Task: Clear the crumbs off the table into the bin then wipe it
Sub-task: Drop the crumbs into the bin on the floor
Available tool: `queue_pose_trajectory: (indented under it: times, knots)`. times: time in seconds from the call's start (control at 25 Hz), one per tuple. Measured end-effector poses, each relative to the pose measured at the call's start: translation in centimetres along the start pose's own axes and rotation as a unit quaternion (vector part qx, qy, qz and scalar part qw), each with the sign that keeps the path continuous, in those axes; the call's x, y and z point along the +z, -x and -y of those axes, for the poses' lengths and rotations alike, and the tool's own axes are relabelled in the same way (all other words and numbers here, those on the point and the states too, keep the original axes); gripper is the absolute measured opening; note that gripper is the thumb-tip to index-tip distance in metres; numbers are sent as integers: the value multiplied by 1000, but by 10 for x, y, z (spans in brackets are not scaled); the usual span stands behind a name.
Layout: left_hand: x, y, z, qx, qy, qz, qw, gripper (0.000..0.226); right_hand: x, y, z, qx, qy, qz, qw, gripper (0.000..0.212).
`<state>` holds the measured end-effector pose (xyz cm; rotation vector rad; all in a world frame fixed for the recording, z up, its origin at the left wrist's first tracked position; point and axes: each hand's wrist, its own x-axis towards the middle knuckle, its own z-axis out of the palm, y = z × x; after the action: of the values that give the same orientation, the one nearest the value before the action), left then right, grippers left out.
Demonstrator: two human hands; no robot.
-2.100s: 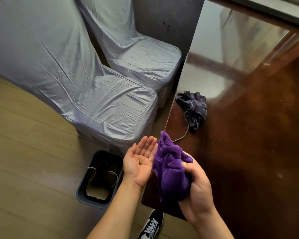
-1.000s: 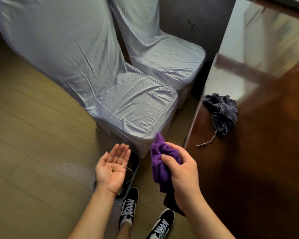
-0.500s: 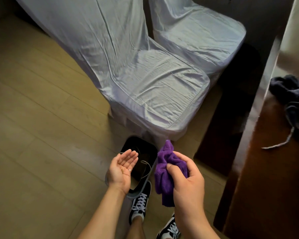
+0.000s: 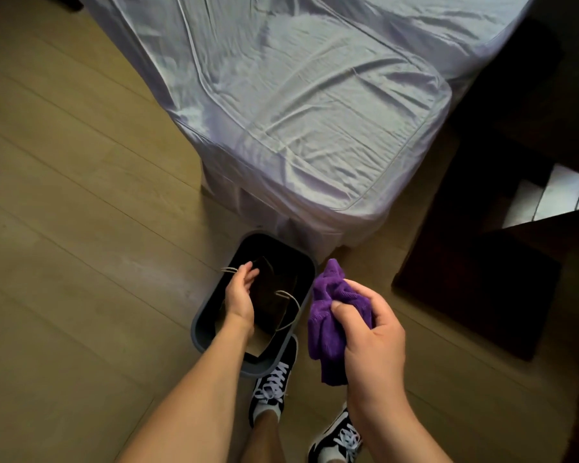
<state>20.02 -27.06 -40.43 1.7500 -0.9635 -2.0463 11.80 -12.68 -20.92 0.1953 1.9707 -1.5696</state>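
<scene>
My left hand (image 4: 239,295) hangs over the open dark grey bin (image 4: 202,332) on the floor. Its palm is turned sideways and its fingers are loosely apart. No crumbs show in it. A brown paper bag with cord handles (image 4: 274,309) lines the bin. My right hand (image 4: 371,332) is closed around a bunched purple cloth (image 4: 328,315), just right of the bin and above the floor. Only the dark wooden table base (image 4: 482,282) shows at the right, and the tabletop is almost wholly out of view.
A chair under a pale grey cover (image 4: 298,111) stands right behind the bin. My two black and white shoes (image 4: 271,385) (image 4: 338,439) are at the bin's near edge. Light wooden floor (image 4: 81,228) stretches to the left.
I turned away from the table and looked down at the bin. My left hand moved from palm-up with crumbs in it to over the bin, tipped sideways. The right hand kept the cloth.
</scene>
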Motion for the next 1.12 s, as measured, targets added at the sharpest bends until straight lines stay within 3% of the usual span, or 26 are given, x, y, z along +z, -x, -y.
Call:
queue_pose_trajectory:
  times: [0.16,0.36,0.52,0.68,0.88,1.12]
  knots:
    - [4,-4,6,19,-41,-1,999,34,9,-15,-11,24,5,28,999,25]
    - [-1,1,10,63,-199,24,978,76,18,-25,-12,38,15,49,998,26]
    - [-3,5,-2,65,-212,19,975,73,22,-26,-8,40,21,50,998,24]
    - [0,20,-19,16,-74,-13,997,28,19,-22,-1,42,4,25,999,24]
    - [-7,55,-58,-34,90,-17,995,63,13,4,29,44,-23,19,999,25]
    - [4,128,-131,-57,186,117,974,65,11,63,104,1,-44,33,998,28]
